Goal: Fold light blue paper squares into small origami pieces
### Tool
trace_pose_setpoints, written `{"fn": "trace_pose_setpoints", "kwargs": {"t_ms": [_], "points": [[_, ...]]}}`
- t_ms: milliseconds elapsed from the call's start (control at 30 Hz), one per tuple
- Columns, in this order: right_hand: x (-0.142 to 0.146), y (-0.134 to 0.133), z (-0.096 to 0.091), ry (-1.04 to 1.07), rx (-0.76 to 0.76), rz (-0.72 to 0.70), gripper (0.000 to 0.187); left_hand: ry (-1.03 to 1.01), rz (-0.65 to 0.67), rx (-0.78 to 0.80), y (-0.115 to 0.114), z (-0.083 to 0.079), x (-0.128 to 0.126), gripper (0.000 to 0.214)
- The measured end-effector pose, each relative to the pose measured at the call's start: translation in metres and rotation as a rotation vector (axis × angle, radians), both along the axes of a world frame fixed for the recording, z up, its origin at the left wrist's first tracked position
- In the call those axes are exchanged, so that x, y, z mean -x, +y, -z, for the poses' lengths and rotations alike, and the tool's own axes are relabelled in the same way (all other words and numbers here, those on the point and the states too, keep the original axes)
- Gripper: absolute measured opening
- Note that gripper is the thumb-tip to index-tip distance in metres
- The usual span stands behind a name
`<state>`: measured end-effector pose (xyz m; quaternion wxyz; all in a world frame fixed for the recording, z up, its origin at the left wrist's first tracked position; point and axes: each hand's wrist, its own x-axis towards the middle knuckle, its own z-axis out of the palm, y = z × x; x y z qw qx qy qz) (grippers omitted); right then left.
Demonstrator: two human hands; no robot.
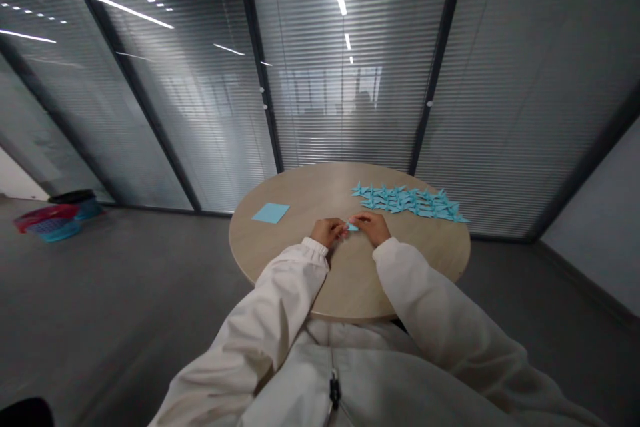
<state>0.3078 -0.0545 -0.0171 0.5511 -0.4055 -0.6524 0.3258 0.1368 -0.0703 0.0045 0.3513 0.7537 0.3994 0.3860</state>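
Between my two hands, over the middle of the round table, is a small folded piece of blue paper (353, 227). My right hand (371, 227) pinches it from the right, fingers closed on its upper edge. My left hand (330, 232) is curled at the paper's left side, fingertips drawn together at its edge; the fingers partly hide the paper. Farther back on the right lie several folded blue paper cranes (407, 201), set close together in rows. A flat stack or sheet of blue square paper (271, 213) rests at the left.
The round wooden table (350, 287) stands against a glass partition with blinds (345, 127). On the floor at far left are a basket with a red rim (50, 221) and a dark-topped bin (83, 203). A white wall (600, 233) is at the right.
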Motion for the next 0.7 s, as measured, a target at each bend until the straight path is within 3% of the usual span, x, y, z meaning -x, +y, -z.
{"fn": "trace_pose_setpoints", "kwargs": {"t_ms": [333, 533, 700], "points": [[0.002, -0.005, -0.003, -0.075, -0.025, 0.018, 0.027, -0.098, 0.134, 0.297, 0.006, 0.012, -0.002, 0.025], [0.004, -0.010, -0.010, 0.098, 0.097, -0.069, 0.041, -0.146, 0.067, 0.188, 0.004, 0.007, -0.002, 0.027], [0.004, -0.007, -0.005, 0.172, 0.140, -0.142, 0.034, -0.172, 0.011, 0.152, 0.005, 0.007, -0.002, 0.032]]}}
